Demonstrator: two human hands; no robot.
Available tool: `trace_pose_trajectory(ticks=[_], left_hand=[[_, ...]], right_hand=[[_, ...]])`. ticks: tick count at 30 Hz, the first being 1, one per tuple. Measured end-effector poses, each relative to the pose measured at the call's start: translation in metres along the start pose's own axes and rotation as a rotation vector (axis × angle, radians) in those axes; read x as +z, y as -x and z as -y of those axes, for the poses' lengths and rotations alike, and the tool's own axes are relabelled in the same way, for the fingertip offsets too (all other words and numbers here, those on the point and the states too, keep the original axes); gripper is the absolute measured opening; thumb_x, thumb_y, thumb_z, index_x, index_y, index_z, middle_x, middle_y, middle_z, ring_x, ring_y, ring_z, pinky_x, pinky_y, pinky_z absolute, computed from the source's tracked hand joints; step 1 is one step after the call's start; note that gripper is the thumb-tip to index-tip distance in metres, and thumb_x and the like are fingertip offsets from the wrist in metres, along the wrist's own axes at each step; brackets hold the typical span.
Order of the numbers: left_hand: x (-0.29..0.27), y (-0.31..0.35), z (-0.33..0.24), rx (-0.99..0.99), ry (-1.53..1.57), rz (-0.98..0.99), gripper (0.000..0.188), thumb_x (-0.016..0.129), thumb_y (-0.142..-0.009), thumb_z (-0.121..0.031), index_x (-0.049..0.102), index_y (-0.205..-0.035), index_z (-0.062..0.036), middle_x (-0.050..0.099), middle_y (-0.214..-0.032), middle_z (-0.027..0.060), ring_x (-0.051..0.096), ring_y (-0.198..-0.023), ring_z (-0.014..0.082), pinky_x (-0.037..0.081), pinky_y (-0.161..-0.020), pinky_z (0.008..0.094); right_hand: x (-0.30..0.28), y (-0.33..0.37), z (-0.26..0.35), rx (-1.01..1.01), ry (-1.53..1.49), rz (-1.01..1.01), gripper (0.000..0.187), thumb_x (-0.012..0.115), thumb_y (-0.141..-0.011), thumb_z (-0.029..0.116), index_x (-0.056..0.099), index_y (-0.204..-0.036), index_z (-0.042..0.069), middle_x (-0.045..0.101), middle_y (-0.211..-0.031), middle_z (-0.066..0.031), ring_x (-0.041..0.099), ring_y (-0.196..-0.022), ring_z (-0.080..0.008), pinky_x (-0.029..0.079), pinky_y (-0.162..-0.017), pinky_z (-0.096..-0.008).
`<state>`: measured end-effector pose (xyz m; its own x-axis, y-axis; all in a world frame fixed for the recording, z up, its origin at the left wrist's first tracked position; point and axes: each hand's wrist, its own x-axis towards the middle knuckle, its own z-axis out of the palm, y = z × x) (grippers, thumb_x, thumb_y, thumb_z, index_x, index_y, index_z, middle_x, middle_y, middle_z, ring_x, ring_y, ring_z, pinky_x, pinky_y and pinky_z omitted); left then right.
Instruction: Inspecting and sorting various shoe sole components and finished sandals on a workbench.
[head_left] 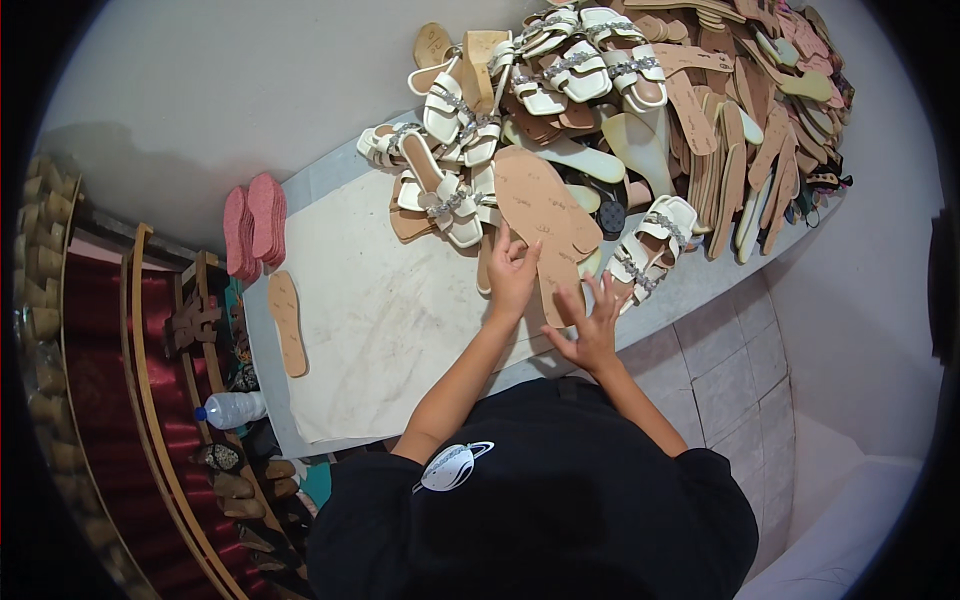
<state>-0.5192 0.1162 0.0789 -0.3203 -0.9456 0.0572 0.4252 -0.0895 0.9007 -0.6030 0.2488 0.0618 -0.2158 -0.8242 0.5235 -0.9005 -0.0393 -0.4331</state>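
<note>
Two bare forearms (457, 380) reach past a black shirt (540, 510) toward the worktop (283, 395). Nearest, the right hand (593, 328) has its grip spread, fingers apart around the narrow heel end of a tan insole (530, 195); whether they touch it cannot be told. Slightly farther, the left hand (513, 280) has its grip closed on that insole's left edge, near the waist. The insole is in front of the person, its broad toe end pointing away, another tan piece showing at its right.

It looks light, thin and fairly stiff, likely to flex a little but not fragile; its flat face may slide. The narrow waist seems the best hold, with the heel steadied. Beyond lie white sandals (458, 222) and a heap of insoles (706, 175).
</note>
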Motion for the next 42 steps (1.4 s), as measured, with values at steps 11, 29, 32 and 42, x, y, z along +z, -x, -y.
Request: trace_pose_trajectory(ticks=[11, 29, 32, 42], left_hand=[[-0.083, 0.027, -0.063, -0.076, -0.089, -0.093, 0.066, 0.055, -0.084, -0.001, 0.016, -0.137, 0.0024, 0.061, -0.092, 0.0128, 0.062, -0.072, 0.0123, 0.052, -0.056, 0.0224], [-0.246, 0.121, -0.139, -0.249, -0.114, -0.034, 0.049, 0.054, -0.087, -0.008, 0.031, -0.13, 0.0005, 0.065, -0.088, 0.0127, 0.062, -0.07, 0.0116, 0.051, -0.059, 0.0234], [-0.278, 0.13, -0.139, -0.214, -0.148, -0.089, 0.046, 0.056, -0.086, -0.008, 0.036, -0.126, 0.0023, 0.065, -0.087, 0.0117, 0.061, -0.07, 0.0104, 0.049, -0.059, 0.0213], [-0.385, 0.136, -0.157, 0.039, -0.164, -0.511, 0.026, 0.06, -0.083, -0.009, 0.053, -0.104, 0.0042, 0.062, -0.088, 0.0089, 0.058, -0.078, 0.0091, 0.047, -0.066, 0.0198]], right_hand=[[0.014, -0.041, 0.026, -0.166, 0.082, 0.324, 0.046, 0.047, -0.083, 0.034, 0.046, -0.128, 0.024, 0.031, -0.141, -0.001, 0.017, -0.133, -0.0337, -0.012, -0.095, -0.0664], [0.13, -0.156, 0.154, -0.83, 0.048, 0.597, 0.048, 0.033, -0.088, 0.05, 0.037, -0.133, 0.032, 0.029, -0.141, 0.0038, 0.024, -0.132, -0.0259, -0.008, -0.1, -0.0627], [0.16, -0.158, 0.184, -0.554, 0.149, 0.284, 0.051, 0.037, -0.09, 0.041, 0.035, -0.134, 0.015, 0.031, -0.14, -0.007, 0.026, -0.13, -0.0309, 0.002, -0.099, -0.0637], [0.221, -0.041, 0.321, -0.104, -0.88, 0.335, 0.055, 0.059, -0.079, 0.004, 0.036, -0.129, 0.0, 0.049, -0.107, -0.014, 0.051, -0.084, -0.0182, 0.045, -0.066, -0.0254]])
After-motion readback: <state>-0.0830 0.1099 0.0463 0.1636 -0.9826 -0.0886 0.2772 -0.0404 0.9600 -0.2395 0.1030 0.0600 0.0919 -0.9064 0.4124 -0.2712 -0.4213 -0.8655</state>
